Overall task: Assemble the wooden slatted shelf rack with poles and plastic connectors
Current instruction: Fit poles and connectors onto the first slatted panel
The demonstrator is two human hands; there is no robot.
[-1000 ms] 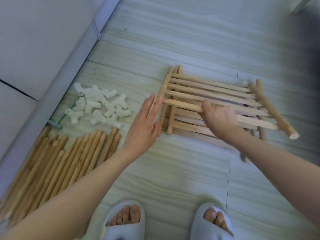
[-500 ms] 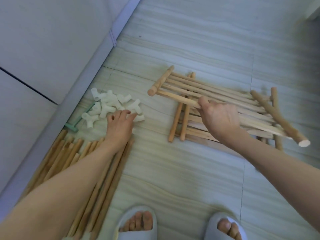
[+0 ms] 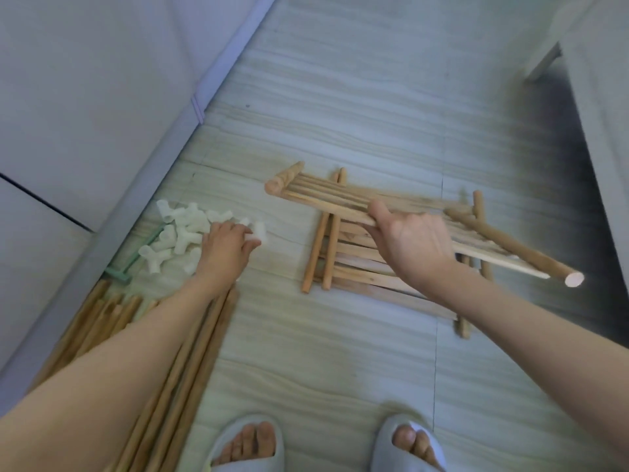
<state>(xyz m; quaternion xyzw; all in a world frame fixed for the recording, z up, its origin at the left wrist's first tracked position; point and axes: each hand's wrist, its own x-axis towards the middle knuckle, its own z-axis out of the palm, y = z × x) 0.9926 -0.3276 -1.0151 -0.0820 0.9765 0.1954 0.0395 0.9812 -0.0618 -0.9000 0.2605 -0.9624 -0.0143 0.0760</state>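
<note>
Head cam, looking down at the floor (image 3: 340,97). Right hand (image 3: 413,245) is gripping a slat panel (image 3: 340,202) by its near edge, thumb on top, and has it tipped up off the stack. Its long axis runs roughly 10 to 4 o'clock: the left end pole (image 3: 284,177) points up toward 10, and the right end pole (image 3: 510,247) juts down toward 4 with its cut face showing. It's a bit motion-blurred.

Under it there's a stack (image 3: 360,267) of more slat panels flat on the floor, about centre frame, slats going the same 10-to-4 way, with their cross poles pointing closer to 12 and 6.

Left hand (image 3: 226,248) is over at 9 o'clock, fingers curled down onto the connector (image 3: 258,229) at the right edge of the white connector pile (image 3: 177,236). Looks like a pinch, fingertips on it. A green tool (image 3: 131,264) sits just left of the pile, partly under it.

Loose poles (image 3: 190,352) lie at 7 o'clock, mostly under the left forearm, long axes running 7 to 1. Slippers (image 3: 405,444) at 6.
</note>
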